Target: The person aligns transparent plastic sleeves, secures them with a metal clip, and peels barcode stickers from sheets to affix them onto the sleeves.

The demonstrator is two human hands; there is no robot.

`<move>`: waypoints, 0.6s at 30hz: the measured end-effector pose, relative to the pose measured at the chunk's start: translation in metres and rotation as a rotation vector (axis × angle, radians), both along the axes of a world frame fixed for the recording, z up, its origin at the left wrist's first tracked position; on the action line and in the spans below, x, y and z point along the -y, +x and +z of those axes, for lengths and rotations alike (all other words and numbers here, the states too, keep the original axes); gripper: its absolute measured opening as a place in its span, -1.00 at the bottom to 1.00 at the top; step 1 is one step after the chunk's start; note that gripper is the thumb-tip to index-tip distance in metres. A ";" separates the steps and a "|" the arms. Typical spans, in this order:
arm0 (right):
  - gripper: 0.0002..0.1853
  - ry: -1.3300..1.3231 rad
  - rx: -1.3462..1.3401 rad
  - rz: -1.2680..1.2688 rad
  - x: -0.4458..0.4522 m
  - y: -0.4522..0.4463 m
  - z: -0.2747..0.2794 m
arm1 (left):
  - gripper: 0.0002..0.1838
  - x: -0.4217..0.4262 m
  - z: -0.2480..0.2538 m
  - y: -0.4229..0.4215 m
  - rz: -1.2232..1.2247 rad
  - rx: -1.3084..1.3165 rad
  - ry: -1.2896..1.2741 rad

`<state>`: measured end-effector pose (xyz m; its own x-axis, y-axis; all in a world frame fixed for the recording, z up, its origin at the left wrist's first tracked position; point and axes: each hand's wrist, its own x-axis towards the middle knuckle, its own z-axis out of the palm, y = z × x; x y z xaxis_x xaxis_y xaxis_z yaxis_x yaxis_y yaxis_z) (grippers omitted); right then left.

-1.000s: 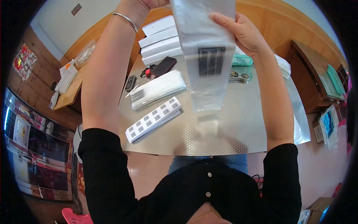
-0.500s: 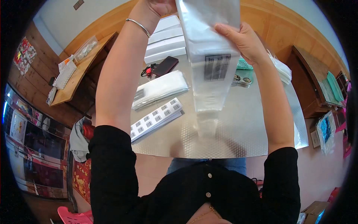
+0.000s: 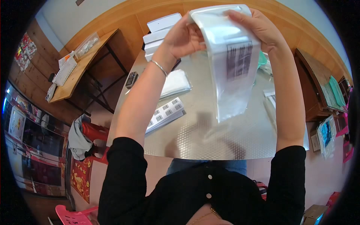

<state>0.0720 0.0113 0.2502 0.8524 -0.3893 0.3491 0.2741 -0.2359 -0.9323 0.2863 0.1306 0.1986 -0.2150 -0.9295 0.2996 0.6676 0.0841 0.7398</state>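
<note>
Plastic sleeve [image 3: 229, 84], already barcoded, hangs unplaced at one o'clock, right hand [image 3: 263, 30] clamping it, left hand [image 3: 183, 40] unclear in its hold.

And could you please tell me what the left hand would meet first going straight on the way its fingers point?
The left hand would probably meet the long clear plastic bag with the dark printed label, which the right hand holds; depth is unclear, so they may already touch.

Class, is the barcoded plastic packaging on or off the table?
Off: the right hand holds the packaging up, its lower end hanging above the table.
</note>
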 end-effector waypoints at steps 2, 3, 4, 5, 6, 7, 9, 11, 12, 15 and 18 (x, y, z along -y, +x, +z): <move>-0.65 0.029 -0.041 -0.017 0.009 0.007 0.004 | -0.31 -0.023 -0.016 -0.025 0.137 0.039 0.071; -0.65 0.029 -0.038 -0.019 0.008 0.007 0.003 | -0.29 -0.030 -0.024 -0.028 0.150 0.134 0.072; -0.64 0.027 -0.031 -0.022 0.007 0.008 0.003 | -0.27 -0.038 -0.032 -0.026 0.162 0.232 0.072; -0.64 0.025 -0.022 -0.027 0.007 0.008 0.003 | -0.24 -0.045 -0.036 -0.022 0.172 0.332 0.071; -0.64 0.033 -0.015 -0.020 0.007 0.007 0.002 | -0.41 -0.060 -0.033 -0.015 0.256 0.483 0.063; -0.63 0.040 -0.007 -0.014 0.007 0.006 0.000 | -0.50 -0.065 -0.029 -0.016 0.459 0.680 -0.006; -0.62 0.050 -0.017 0.006 0.009 0.004 -0.002 | -0.61 -0.075 -0.009 -0.028 0.866 1.063 -0.152; -0.62 0.052 -0.054 0.038 0.013 0.002 -0.004 | -0.64 -0.071 0.003 -0.041 1.089 1.087 -0.338; -0.62 0.051 -0.055 0.038 0.012 0.002 -0.004 | -0.60 -0.063 0.006 -0.040 1.187 1.127 -0.480; -0.60 0.039 -0.050 0.024 0.008 -0.001 -0.006 | -0.58 -0.044 0.020 -0.050 1.158 1.187 -0.650; -0.58 0.024 -0.036 0.003 0.005 -0.002 -0.008 | -0.59 -0.033 0.031 -0.054 0.903 1.125 -0.567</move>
